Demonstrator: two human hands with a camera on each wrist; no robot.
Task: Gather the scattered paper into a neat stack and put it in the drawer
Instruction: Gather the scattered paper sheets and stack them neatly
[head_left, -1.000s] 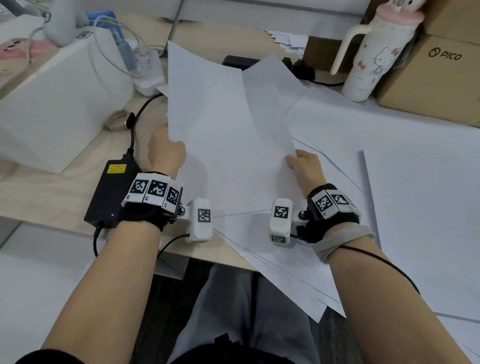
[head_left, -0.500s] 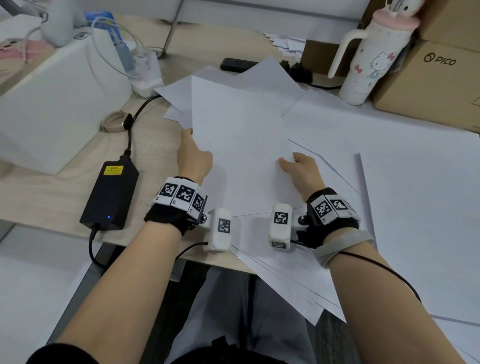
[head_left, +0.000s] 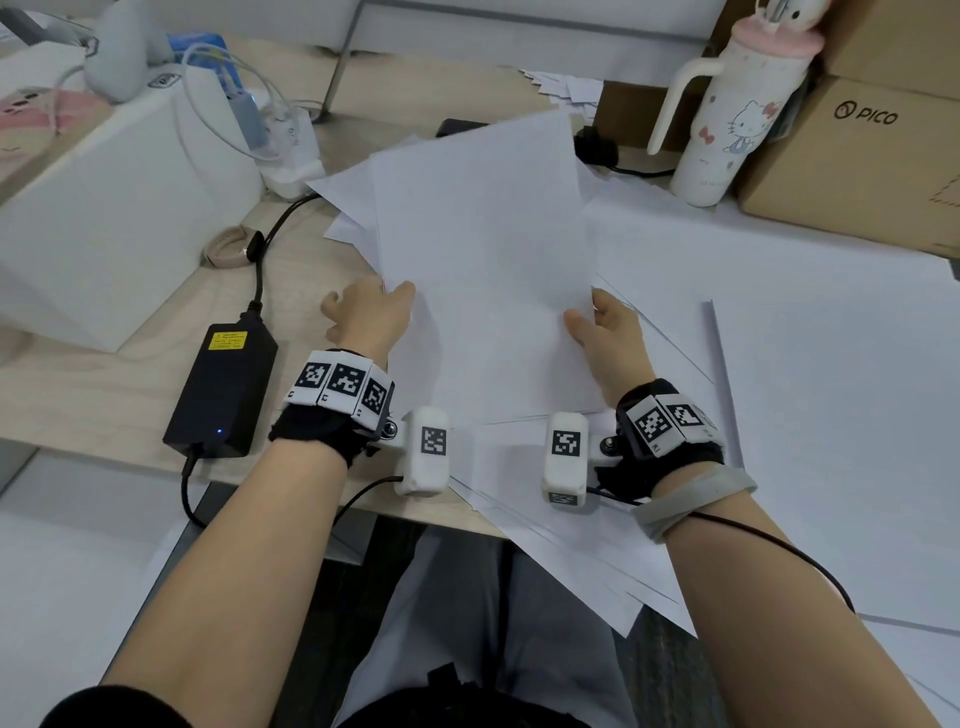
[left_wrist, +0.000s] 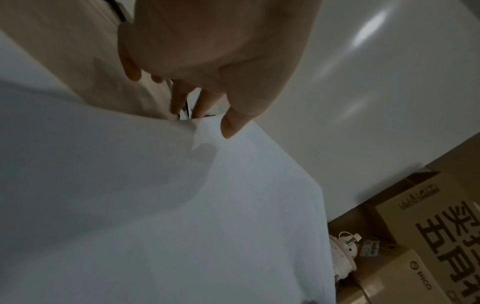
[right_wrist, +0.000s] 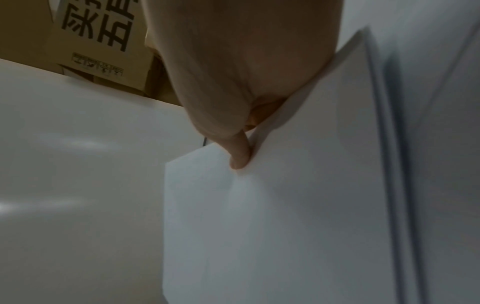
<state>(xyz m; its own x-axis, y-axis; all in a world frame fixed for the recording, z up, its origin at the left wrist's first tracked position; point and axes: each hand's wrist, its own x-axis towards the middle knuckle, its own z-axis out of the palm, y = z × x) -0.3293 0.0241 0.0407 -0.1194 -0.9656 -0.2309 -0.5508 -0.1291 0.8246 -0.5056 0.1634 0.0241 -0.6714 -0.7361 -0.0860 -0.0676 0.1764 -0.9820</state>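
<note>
A small bunch of white sheets (head_left: 483, 280) is held low over the desk, between both hands. My left hand (head_left: 369, 317) is at its left edge; in the left wrist view the thumb (left_wrist: 231, 125) lies on top of the sheets (left_wrist: 182, 205) and the fingers run under them. My right hand (head_left: 608, 332) pinches the right edge, thumb (right_wrist: 240, 156) pressed on the paper (right_wrist: 272, 226), fingers hidden beneath. More loose sheets (head_left: 831, 415) cover the desk to the right, and several (head_left: 571, 561) overhang the front edge. No drawer is in view.
A black power adapter (head_left: 218, 384) with its cable lies left of my left hand, next to a white box (head_left: 104, 218). Behind the paper are a power strip (head_left: 291, 150), a cartoon tumbler (head_left: 727, 119) and a cardboard box (head_left: 857, 166).
The held sheets have come down from upright to nearly flat over the desk and shifted right. My left hand moved right with them; the right hand barely moved.
</note>
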